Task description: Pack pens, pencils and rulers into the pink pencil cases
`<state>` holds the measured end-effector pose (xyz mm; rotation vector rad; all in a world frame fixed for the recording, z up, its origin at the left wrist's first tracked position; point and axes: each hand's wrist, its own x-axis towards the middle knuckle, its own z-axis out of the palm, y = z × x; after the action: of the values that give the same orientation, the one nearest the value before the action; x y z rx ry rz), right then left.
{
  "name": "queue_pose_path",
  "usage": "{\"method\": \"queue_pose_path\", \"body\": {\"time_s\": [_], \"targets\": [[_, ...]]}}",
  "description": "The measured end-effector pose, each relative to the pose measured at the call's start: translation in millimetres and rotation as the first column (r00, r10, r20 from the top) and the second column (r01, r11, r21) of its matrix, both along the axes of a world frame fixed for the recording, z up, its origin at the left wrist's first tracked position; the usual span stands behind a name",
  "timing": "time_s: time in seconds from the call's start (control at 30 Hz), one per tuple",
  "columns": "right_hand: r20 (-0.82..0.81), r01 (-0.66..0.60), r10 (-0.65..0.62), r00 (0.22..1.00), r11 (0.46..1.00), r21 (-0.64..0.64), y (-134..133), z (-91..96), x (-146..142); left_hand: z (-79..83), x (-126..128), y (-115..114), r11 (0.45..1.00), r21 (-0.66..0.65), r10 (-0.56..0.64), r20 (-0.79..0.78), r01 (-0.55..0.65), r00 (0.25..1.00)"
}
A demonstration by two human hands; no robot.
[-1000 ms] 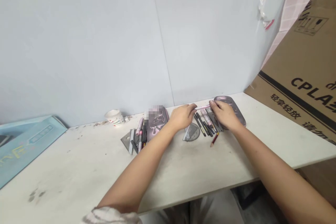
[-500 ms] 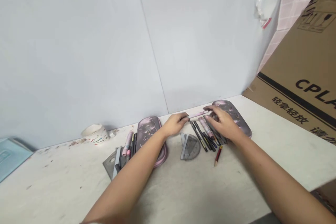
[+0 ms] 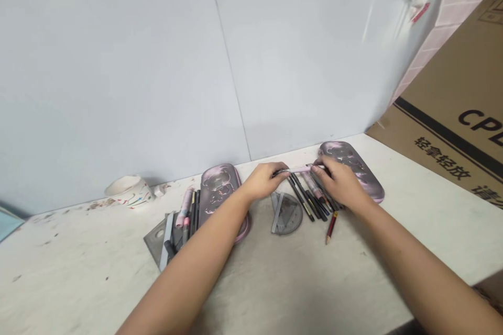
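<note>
Pink pen sits level in the air above the white table, gripped at both ends, just over a pile of dark pens. The left hand pinches one end between thumb and fingers, and the right hand closes over the other; fingers hide both tips, so only the pen's pale middle shows.

The right hand also covers part of the pile and the lower edge of a pink-grey pencil case, which lies behind and to the right. A red pencil lies just below the pile, and a clear protractor sits beside it on the left.

Left of the hands lies a second pencil case, its front edge partly behind the left forearm. Beside that case stands a tight row of pens, next to a grey set square, and the same forearm cuts off the square's lower part. A white cup rests against the wall. A blue item is cut off by the left edge of the view, and a cardboard box by the right, its printed letters broken off.
</note>
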<state>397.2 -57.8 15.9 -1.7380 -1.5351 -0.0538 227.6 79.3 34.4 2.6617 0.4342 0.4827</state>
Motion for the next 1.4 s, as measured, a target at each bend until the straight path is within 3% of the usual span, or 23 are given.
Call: {"method": "queue_pose_path", "body": {"time_s": [0.1,0.23,0.3,0.4,0.47,0.63,0.8,0.97,1.13,1.3,1.4], "targets": [[0.007,-0.087,0.087,0.996,0.990,0.110,-3,1.6,0,0.0,1,0,1.000,-0.004,0.001,0.007,-0.001,1.000],[-0.057,0.075,-0.077,0.995,0.996,-0.047,-6,0.3,1,0.6,1,0,1.000,-0.007,-0.013,0.000,0.013,1.000],[-0.026,0.076,-0.078,0.997,0.994,-0.077,-7,-0.8,2,0.4,1,0,1.000,-0.007,-0.022,-0.004,0.022,1.000],[0.002,-0.026,0.026,1.000,0.999,0.028,-7,-0.3,4,-0.8,2,0,1.000,0.003,-0.030,-0.010,0.030,0.999],[-0.029,-0.025,0.026,0.999,0.998,0.053,-8,1.0,4,-1.8,1,1,0.999,0.007,-0.037,-0.012,0.037,0.999],[0.019,0.133,-0.132,0.991,0.985,-0.108,-10,1.3,3,-3.1,-1,-1,0.999,0.007,-0.037,-0.013,0.038,0.999],[0.016,-0.022,0.021,1.000,0.999,0.037,-11,1.4,3,-2.2,-1,-2,0.999,0.016,-0.029,-0.015,0.029,0.999],[0.001,0.134,-0.135,0.991,0.986,-0.100,-13,3.6,2,-2.3,0,-1,0.999,0.011,-0.036,-0.026,0.036,0.999],[-0.066,-0.014,0.016,0.998,1.000,0.025,-12,4.4,3,-3.3,0,-1,0.999,0.004,-0.035,-0.020,0.036,0.999],[-0.040,0.108,-0.111,0.993,0.991,-0.073,-14,5.7,1,-4.1,0,-2,0.999,0.012,-0.037,-0.039,0.037,0.999],[-0.015,0.092,-0.092,0.996,0.996,0.013,-15,7.5,5,-5.6,1,0,0.999,0.004,-0.040,-0.026,0.040,0.999]]}}
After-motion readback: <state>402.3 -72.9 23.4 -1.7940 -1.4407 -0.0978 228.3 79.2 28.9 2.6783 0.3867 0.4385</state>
